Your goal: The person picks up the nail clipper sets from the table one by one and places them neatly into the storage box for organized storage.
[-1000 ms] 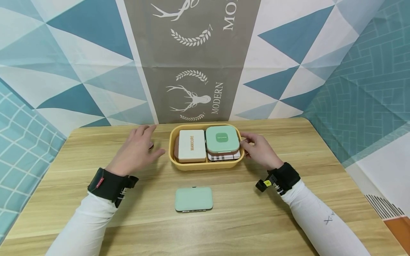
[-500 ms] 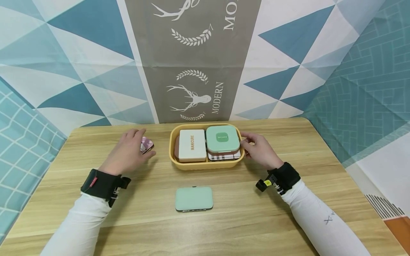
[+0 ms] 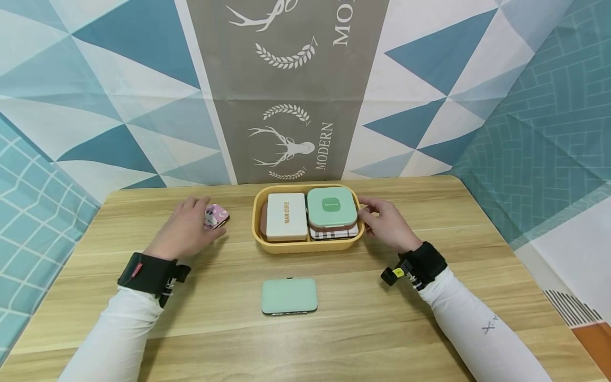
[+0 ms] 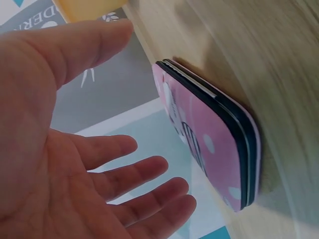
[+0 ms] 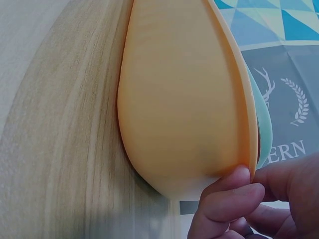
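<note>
My left hand (image 3: 182,229) hovers over a small pink patterned case (image 3: 217,215) at the table's left. In the left wrist view its relaxed fingers stand apart from the pink case (image 4: 209,134), which lies flat with a dark seam round its edge. My right hand (image 3: 387,224) pinches the right rim of a yellow oval basket (image 3: 286,248); the right wrist view has thumb and fingers on either side of the basket (image 5: 179,99) wall. Inside the basket, a white case (image 3: 286,225) marked MANICURE lies on the left and a mint square case (image 3: 331,215) on the right.
A flat mint case (image 3: 289,297) lies on the wooden table (image 3: 363,329) in front of the basket. Beneath the basket's mint case, a checkered case (image 3: 334,233) shows, along with something brown. A patterned cloth backdrop (image 3: 286,79) rises behind the table's far edge.
My left hand has moved left, away from the basket, and more of the pink case has come into view beneath it. The right hand keeps its grip on the basket, which stays put.
</note>
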The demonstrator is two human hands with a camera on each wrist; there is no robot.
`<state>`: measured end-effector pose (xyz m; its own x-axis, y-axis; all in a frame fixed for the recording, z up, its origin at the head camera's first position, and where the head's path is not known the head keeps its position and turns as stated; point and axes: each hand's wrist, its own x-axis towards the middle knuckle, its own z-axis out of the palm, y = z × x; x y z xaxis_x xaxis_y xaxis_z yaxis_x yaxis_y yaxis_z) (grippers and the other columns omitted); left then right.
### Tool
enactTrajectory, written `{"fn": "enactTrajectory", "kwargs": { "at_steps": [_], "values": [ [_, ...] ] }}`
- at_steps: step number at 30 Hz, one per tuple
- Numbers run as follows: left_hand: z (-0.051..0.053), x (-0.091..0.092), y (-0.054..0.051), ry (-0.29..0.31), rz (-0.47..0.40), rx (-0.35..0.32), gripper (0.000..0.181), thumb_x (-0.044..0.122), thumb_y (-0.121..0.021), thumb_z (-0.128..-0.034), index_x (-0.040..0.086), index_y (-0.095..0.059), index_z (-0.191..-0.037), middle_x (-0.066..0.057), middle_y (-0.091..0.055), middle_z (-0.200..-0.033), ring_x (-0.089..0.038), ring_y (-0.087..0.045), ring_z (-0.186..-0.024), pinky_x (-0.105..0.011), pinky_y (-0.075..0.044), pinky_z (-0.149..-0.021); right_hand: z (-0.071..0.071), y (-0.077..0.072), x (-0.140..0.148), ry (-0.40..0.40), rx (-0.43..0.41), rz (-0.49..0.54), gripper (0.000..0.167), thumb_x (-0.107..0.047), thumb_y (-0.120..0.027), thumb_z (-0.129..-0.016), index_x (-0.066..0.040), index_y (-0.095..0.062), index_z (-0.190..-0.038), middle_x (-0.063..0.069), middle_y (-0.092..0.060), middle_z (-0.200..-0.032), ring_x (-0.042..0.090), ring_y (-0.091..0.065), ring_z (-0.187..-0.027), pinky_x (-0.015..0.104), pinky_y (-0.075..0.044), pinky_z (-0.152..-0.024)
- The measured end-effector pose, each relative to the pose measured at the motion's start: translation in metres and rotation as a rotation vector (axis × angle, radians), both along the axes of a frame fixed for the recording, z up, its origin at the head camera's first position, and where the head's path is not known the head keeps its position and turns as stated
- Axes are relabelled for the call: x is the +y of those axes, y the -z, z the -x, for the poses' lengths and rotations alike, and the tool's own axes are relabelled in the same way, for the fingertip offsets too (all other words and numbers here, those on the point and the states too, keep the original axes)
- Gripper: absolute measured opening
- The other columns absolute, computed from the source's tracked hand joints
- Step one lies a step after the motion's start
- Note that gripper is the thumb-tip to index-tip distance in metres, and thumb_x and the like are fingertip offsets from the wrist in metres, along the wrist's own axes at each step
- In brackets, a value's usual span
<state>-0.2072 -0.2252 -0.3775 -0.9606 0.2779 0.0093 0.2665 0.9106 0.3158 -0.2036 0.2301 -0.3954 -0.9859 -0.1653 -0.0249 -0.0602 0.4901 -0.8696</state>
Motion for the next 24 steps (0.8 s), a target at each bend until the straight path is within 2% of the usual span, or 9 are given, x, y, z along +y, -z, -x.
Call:
{"fn": "enactTrajectory", "kwargs": {
  "at_steps": [7, 14, 24],
  "values": [
    [0.0, -0.003, 0.003, -0.02, 0.017, -0.041, 0.092, 0.037, -0.079, -0.0961, -0.017, -0.034, -0.155, -0.043, -0.038, -0.15, -0.06, -0.034, -0.138, -0.071, -0.034, -0.113, 0.0, -0.001, 0.0, -0.001, 0.002, -0.004, 0.045, -0.013, -0.053, -0.111, -0.005, -0.052, -0.156, 0.018, -0.061, -0.105, 0.033, -0.062, -0.077, 0.04, -0.057, -0.065],
    [0.003, -0.009, 0.007, -0.018, 0.016, -0.051, 0.091, 0.038, -0.08, -0.0952, -0.018, -0.037, -0.152, -0.043, -0.04, -0.147, -0.06, -0.038, -0.133, -0.071, -0.038, -0.108, -0.001, -0.001, 0.0, 0.0, 0.0, 0.003, 0.046, -0.013, -0.053, -0.111, -0.005, -0.052, -0.156, 0.018, -0.06, -0.105, 0.038, -0.062, -0.08, 0.038, -0.056, -0.065],
    [0.005, -0.015, 0.011, -0.023, 0.04, -0.089, 0.087, 0.038, -0.078, -0.0961, -0.02, -0.04, -0.148, -0.045, -0.043, -0.139, -0.061, -0.043, -0.125, -0.07, -0.043, -0.101, 0.0, -0.001, 0.0, 0.004, -0.007, 0.0, 0.045, -0.014, -0.053, -0.111, -0.005, -0.053, -0.156, 0.018, -0.06, -0.105, 0.035, -0.062, -0.079, 0.038, -0.057, -0.065]
  ]
}}
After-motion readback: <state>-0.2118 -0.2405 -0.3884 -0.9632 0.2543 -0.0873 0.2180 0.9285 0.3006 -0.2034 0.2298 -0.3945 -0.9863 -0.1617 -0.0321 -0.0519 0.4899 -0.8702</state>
